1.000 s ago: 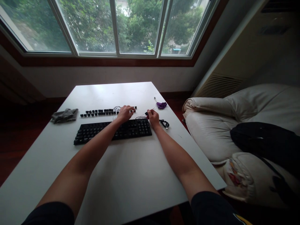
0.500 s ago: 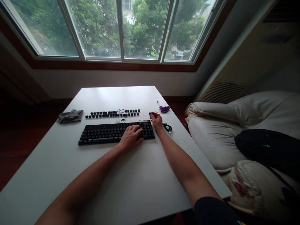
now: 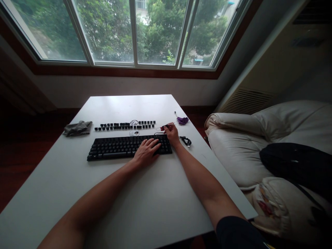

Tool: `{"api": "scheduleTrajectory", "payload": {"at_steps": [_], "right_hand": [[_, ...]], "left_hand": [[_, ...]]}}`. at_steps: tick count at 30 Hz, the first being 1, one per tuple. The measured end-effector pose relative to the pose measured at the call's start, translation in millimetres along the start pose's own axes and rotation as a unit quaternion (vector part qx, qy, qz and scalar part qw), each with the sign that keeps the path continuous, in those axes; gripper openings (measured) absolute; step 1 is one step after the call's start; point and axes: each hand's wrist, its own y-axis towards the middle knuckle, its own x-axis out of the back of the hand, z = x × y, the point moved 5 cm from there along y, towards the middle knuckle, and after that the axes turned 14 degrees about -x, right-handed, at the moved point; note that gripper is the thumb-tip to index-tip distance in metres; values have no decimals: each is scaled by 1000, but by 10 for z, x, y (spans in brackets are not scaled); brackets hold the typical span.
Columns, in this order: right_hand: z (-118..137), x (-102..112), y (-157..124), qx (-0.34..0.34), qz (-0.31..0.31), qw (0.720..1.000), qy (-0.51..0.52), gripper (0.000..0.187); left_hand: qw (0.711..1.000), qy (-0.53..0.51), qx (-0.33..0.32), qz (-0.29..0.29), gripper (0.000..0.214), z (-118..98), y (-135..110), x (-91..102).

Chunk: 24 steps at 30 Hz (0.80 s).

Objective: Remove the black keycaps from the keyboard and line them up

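I have a single view, from the camera on my head, high over the near side of the white table (image 3: 150,204). It faces forward and down, past my left hand (image 3: 146,151) and right hand (image 3: 171,135), to the far edge and the window (image 3: 158,34) beyond. My forearms loom close; my hands sit at middle distance. Both far corners and the near right corner fit, while the left edge runs out of frame.

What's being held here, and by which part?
The right hand pinches a small wire tool by its dark handle; the left hand rests on the keyboard.
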Motion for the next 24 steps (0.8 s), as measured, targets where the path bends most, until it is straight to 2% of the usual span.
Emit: {"api": "scheduleTrajectory", "payload": {"at_steps": [4,13,19,24], "right_hand": [[31,41,-20,-8,-9,1000,-11,37],[-15,-10,-17,-41,28,998,-43,46],[-10,-94,-44,-38,65,994,-80,44],[102,-142,-127,-20,109,990,-87,36]], "left_hand": [[1000,-1,2,5,55,3,2,-6],[1000,9,-2,7,54,0,2,-2],[1000,9,-4,7,54,0,2,-8],[1000,5,-3,4,55,7,-2,-22]]}}
